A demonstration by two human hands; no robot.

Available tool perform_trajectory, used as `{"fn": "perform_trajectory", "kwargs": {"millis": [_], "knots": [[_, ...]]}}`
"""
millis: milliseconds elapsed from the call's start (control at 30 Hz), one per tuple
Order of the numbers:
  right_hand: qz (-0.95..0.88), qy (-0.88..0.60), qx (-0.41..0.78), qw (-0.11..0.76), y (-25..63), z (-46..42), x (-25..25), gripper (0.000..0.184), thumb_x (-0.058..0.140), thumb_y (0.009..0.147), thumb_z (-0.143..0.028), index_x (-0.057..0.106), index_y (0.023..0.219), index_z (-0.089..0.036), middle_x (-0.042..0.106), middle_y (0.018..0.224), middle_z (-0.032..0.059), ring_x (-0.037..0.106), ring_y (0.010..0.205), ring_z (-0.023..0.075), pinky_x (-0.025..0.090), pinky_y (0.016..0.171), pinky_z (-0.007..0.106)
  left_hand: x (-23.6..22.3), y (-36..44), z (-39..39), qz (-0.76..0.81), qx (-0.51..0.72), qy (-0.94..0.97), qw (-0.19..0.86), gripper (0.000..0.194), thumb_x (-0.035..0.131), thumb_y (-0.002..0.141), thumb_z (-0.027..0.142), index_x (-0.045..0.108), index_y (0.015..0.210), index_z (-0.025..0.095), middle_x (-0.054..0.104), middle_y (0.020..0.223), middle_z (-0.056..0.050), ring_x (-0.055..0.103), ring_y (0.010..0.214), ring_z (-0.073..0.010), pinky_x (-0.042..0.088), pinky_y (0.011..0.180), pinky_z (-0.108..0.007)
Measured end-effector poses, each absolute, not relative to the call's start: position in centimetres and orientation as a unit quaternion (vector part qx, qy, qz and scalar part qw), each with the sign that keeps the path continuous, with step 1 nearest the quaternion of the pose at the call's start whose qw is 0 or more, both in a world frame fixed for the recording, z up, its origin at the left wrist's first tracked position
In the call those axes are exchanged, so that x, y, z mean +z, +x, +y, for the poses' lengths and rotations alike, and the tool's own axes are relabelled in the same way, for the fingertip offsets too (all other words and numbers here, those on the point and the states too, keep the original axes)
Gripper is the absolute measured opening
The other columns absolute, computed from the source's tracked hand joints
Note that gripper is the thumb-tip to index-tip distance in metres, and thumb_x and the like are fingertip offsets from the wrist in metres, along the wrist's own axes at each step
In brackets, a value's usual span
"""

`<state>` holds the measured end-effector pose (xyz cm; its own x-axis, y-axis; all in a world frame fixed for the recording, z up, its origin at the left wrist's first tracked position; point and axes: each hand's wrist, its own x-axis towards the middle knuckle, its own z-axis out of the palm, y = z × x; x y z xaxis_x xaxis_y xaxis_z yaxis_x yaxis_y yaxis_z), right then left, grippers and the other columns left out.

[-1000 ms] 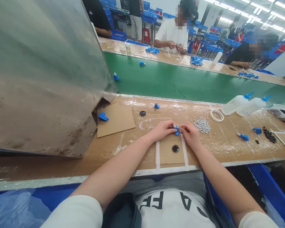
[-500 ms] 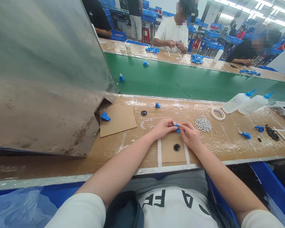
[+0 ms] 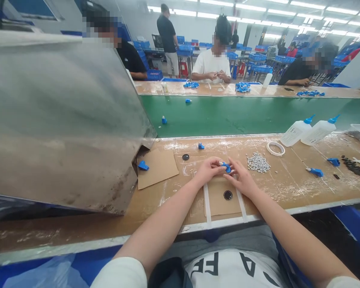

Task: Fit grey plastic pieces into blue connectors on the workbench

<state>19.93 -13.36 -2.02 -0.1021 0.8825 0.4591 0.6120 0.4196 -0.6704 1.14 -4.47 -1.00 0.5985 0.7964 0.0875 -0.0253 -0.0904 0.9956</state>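
Observation:
A small blue plastic part [image 3: 227, 168] with a pale tip lies between my two hands, just above the bench. My left hand [image 3: 208, 173] pinches it by its pale end. On the other side, my right hand [image 3: 242, 178] has its thumb and fingers around the blue end. Below them a cardboard piece [image 3: 217, 204], edged with white tape strips, bears a round black dish [image 3: 228, 195]. To the right of my right hand is a pile of small grey pieces [image 3: 258, 162].
A big metal panel [image 3: 63, 120] stands at left. Single blue parts [image 3: 143, 165] lie about the bench. A tape roll [image 3: 275, 149], two white bottles [image 3: 297, 132] and black pieces [image 3: 352, 166] are at right. Beyond a green belt [image 3: 228, 116], people work at another bench.
My view has tilted upward and levelled. The blue part has turned from nearly upright to slanting, and my right fingers have gone from a tight pinch to a wider hold around it.

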Motion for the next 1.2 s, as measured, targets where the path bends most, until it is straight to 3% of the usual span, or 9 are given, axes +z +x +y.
{"fn": "perform_trajectory", "kwargs": {"millis": [167,300,400,600,767,867,967,1067,1200], "knots": [[-0.758,-0.525,0.132,0.365,21.1,-15.6,-1.3,0.040,0.062,0.101,-0.033,0.059,0.140,-0.028,0.064,0.112,0.0081,0.068,0.095,0.0233,0.062,0.083,0.038,0.2,0.2,-4.3,0.317,0.327,0.786,0.418,0.035,0.074,0.085,0.051,0.075,0.103,0.022,0.067,0.117,-0.009,0.063,0.112,-0.0267,0.050,0.103,-0.042],[-0.768,-0.585,0.029,0.258,26.6,-20.7,-2.1,0.030,0.064,0.100,-0.040,0.065,0.127,-0.026,0.066,0.110,0.0102,0.066,0.100,0.0296,0.058,0.084,0.043,0.6,-1.3,-2.6,0.418,0.350,0.816,0.191,0.034,0.065,0.094,0.045,0.071,0.121,0.025,0.048,0.152,-0.012,0.038,0.147,-0.0340,0.029,0.124,-0.051],[-0.732,-0.642,-0.042,0.222,32.6,-24.8,-3.1,0.036,0.056,0.103,-0.050,0.065,0.128,-0.025,0.067,0.106,0.0125,0.066,0.096,0.0314,0.056,0.082,0.045,-0.2,-2.0,-1.0,0.488,0.300,0.806,0.150,0.045,0.062,0.095,0.038,0.063,0.138,0.025,0.035,0.164,-0.013,0.022,0.156,-0.0390,0.025,0.126,-0.055],[-0.562,-0.743,-0.262,0.252,37.2,-27.1,-3.3,0.065,0.047,0.100,-0.065,0.063,0.134,-0.012,0.062,0.116,0.0238,0.058,0.110,0.0418,0.048,0.093,0.057,-1.8,-2.0,0.5,0.508,0.217,0.818,0.161,0.062,0.064,0.092,0.038,0.053,0.150,0.021,0.038,0.164,-0.016,0.027,0.155,-0.0399,0.021,0.127,-0.055],[-0.630,-0.696,-0.133,0.318,32.8,-23.2,-2.7,0.034,0.053,0.102,-0.046,0.074,0.111,-0.021,0.068,0.110,0.0145,0.064,0.101,0.0314,0.050,0.091,0.047,-0.9,-2.0,-0.1,0.468,0.345,0.786,0.210,0.043,0.067,0.089,0.038,0.070,0.128,0.021,0.058,0.149,-0.014,0.051,0.140,-0.0355,0.036,0.119,-0.051],[-0.605,-0.712,-0.019,0.357,31.9,-20.5,-2.6,0.032,0.051,0.100,-0.042,0.073,0.097,-0.020,0.071,0.098,0.0107,0.066,0.083,0.0250,0.052,0.080,0.039,-0.5,-1.7,-1.1,0.422,0.436,0.709,0.358,0.031,0.067,0.087,0.048,0.074,0.099,0.020,0.075,0.111,-0.011,0.071,0.102,-0.0279,0.055,0.093,-0.041],[-0.549,-0.746,0.010,0.377,33.4,-18.9,-2.7,0.032,0.052,0.095,-0.043,0.072,0.093,-0.019,0.073,0.094,0.0102,0.066,0.081,0.0247,0.051,0.079,0.038,-0.3,-0.8,-2.4,0.386,0.434,0.645,0.497,0.035,0.076,0.079,0.052,0.066,0.080,0.018,0.070,0.079,-0.004,0.068,0.072,-0.0192,0.055,0.070,-0.032],[-0.521,-0.769,-0.003,0.372,35.9,-18.8,-2.7,0.033,0.051,0.091,-0.043,0.072,0.090,-0.017,0.073,0.091,0.0116,0.066,0.081,0.0262,0.050,0.079,0.040,-0.2,0.2,-3.7,0.342,0.401,0.612,0.590,0.042,0.083,0.071,0.048,0.054,0.079,0.019,0.064,0.074,0.001,0.065,0.066,-0.0155,0.054,0.062,-0.027],[-0.495,-0.793,-0.014,0.356,38.7,-20.1,-2.5,0.038,0.050,0.090,-0.047,0.072,0.089,-0.016,0.072,0.091,0.0136,0.065,0.079,0.0267,0.049,0.078,0.041,-0.1,0.9,-4.3,0.297,0.373,0.581,0.659,0.053,0.085,0.070,0.043,0.049,0.102,0.022,0.067,0.088,0.000,0.068,0.075,-0.0165,0.055,0.061,-0.025]]}}
